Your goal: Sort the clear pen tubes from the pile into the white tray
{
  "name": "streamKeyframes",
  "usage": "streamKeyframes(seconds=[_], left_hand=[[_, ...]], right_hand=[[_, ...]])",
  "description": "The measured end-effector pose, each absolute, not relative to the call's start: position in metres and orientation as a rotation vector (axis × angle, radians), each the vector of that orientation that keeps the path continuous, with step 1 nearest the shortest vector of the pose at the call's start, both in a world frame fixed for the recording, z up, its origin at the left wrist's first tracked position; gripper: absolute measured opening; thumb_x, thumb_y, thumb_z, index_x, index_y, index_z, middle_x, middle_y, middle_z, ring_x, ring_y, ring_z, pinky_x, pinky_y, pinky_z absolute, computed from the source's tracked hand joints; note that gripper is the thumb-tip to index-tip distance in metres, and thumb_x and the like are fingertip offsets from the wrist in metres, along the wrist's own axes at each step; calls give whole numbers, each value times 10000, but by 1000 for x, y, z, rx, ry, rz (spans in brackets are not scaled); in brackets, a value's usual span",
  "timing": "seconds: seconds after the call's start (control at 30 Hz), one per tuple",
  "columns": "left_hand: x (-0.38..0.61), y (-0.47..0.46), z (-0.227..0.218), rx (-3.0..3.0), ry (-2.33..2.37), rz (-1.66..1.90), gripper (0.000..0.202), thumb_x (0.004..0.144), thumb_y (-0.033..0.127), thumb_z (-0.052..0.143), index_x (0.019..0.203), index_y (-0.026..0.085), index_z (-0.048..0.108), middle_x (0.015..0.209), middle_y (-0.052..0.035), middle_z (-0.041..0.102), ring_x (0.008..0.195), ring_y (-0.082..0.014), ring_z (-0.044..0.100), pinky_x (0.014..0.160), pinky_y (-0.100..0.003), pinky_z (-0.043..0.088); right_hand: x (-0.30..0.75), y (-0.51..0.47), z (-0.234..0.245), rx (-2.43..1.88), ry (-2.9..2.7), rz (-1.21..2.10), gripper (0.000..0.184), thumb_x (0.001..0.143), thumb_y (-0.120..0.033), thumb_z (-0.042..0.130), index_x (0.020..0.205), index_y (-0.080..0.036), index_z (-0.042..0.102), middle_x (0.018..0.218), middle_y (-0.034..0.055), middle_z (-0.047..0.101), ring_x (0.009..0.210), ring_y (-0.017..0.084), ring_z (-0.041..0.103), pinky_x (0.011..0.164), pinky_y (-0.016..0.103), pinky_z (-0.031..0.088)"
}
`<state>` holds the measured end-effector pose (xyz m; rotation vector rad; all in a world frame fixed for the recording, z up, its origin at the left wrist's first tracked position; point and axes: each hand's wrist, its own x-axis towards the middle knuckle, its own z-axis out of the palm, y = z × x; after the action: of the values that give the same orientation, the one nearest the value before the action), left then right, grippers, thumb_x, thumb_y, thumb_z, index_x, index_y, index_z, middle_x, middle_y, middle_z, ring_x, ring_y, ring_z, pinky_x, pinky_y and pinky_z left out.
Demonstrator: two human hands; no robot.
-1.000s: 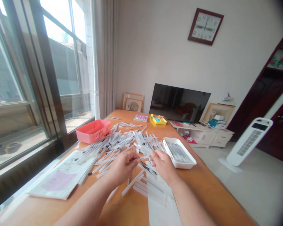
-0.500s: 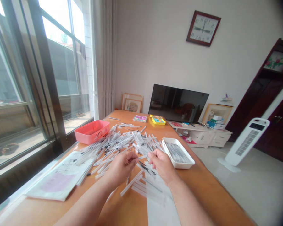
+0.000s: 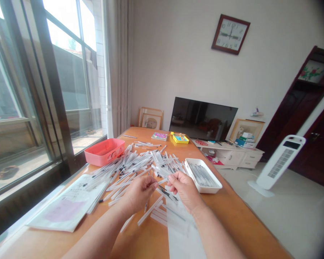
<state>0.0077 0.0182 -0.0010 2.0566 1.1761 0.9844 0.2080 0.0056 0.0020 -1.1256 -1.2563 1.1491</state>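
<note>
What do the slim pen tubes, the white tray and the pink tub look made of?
The slim pen tubes look like clear plastic: glossy, with light passing through and dark tips showing. The white tray seems smooth moulded plastic with a soft sheen, though melamine is possible. The pink tub looks like moulded plastic too, evenly coloured.

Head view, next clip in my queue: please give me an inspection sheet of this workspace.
Surface: orange wooden table, tubes spread across its middle.
Job's things: slim clear plastic tubes with black ends, loose in a heap; more lie lined up in a white rectangular plastic tray.
Clutter: pink plastic basket, white printed papers, yellow box.
Hands: left hand and right hand close together above the tubes, fingers curled; whether either holds a tube cannot be told.
Cables: nothing seen.
Surroundings: large window, dark flat-screen television, white tower fan.
</note>
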Motion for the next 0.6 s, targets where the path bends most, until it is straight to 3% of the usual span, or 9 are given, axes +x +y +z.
streamKeyframes(seconds=[0.23, 0.37, 0.5, 0.6], left_hand=[[11, 9, 11, 2149, 1265, 1107, 235, 860, 378, 577, 725, 214, 676, 738, -32, 636, 727, -182, 554, 681, -271, 366], [11, 10, 12, 2109, 1283, 1124, 250, 867, 433, 577, 799, 228, 705, 809, -47, 684, 801, -211, 594, 745, -297, 397], [4, 20, 8, 1810, 1315, 1308, 393, 891, 547, 516, 994, 219, 707, 977, -71, 714, 912, -247, 616, 816, -337, 421], [-3, 27, 4, 1443, 1369, 1375, 553, 872, 664, 452, 971, 178, 698, 937, -95, 709, 829, -241, 615, 762, -351, 439]], right_hand=[[204, 6, 0, -1151, -1153, 1193, 329, 807, -487, 683, 785, -176, 577, 690, 2, 642, 517, 80, 477, 496, 212, 334], [204, 6, 0, -1101, -1082, 1221, 320, 795, -466, 707, 784, -170, 587, 710, 19, 660, 552, 91, 524, 504, 210, 357], [207, 8, 4, -1039, -960, 1200, 323, 767, -461, 742, 826, -167, 623, 765, 46, 691, 611, 118, 589, 534, 219, 406], [211, 9, 6, -998, -877, 1207, 344, 734, -455, 778, 863, -167, 639, 807, 56, 705, 656, 132, 617, 551, 221, 426]])
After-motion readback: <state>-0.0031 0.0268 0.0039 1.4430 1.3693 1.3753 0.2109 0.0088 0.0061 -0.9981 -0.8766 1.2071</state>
